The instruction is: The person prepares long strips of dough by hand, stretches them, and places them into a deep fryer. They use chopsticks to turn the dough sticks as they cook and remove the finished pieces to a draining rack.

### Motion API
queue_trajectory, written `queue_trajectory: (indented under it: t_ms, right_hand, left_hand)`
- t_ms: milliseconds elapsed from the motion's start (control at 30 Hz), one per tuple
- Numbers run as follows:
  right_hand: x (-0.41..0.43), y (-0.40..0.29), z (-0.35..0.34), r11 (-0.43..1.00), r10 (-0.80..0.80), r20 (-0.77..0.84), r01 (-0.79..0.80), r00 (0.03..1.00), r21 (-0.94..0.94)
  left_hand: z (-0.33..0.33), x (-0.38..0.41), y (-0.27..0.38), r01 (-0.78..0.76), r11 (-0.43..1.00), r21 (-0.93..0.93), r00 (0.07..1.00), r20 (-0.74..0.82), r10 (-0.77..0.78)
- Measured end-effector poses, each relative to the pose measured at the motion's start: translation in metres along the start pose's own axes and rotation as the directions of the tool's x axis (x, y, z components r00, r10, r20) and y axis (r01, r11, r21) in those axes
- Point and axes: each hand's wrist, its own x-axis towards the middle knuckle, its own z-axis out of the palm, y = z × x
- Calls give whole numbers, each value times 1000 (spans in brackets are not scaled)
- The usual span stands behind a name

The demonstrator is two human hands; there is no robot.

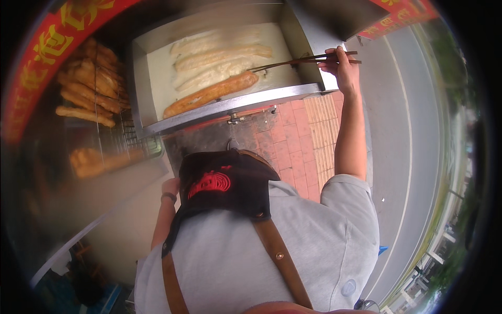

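My right hand (342,70) grips a pair of long wooden chopsticks (302,61) over the right wall of a rectangular metal frying vat (235,99). Their tips are by the right end of a golden-brown fried dough stick (211,94), which lies along the vat's near side; whether they touch it I cannot tell. Beyond it, several paler dough sticks (223,56) float side by side in the light-coloured oil (280,41). My left hand (171,186) hangs low beside the dark apron (231,188), partly hidden, and its fingers cannot be made out.
Left of the vat, browned dough sticks (90,82) are heaped on a wire rack (129,133). More fried pieces (88,163) appear blurred below them. A tap (235,118) juts from under the vat's front. Red paving (288,133) lies underfoot, with a road (419,117) to the right.
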Motion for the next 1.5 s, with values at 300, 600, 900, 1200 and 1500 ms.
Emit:
queue_trajectory:
  t_ms: [300, 600, 900, 1200, 1500]
  right_hand:
    - [4, 3, 4, 999, 12, 60, -14, 998, 42]
    - [-20, 6, 4, 997, 73, 78, -76, 994, 27]
    - [-32, -14, -5, 990, 73, 54, -66, 996, -128]
    - [-51, -54, 2, 976, -198, -6, 197, 980, -90]
    - [-50, -6, 114, 989, -144, 425, 139, 894, 41]
  left_hand:
    - [-31, -23, 71, 3, 994, 106, 998, 65, -10]
    - [-70, 5, 76, 5, 986, 169, 987, 160, -32]
    - [-80, 7, 92, -70, 968, 241, 986, 163, 31]
    - [-52, -1, 79, -113, 959, 261, 989, 123, 83]
    - [-31, -16, 70, -102, 979, 178, 995, 4, 103]
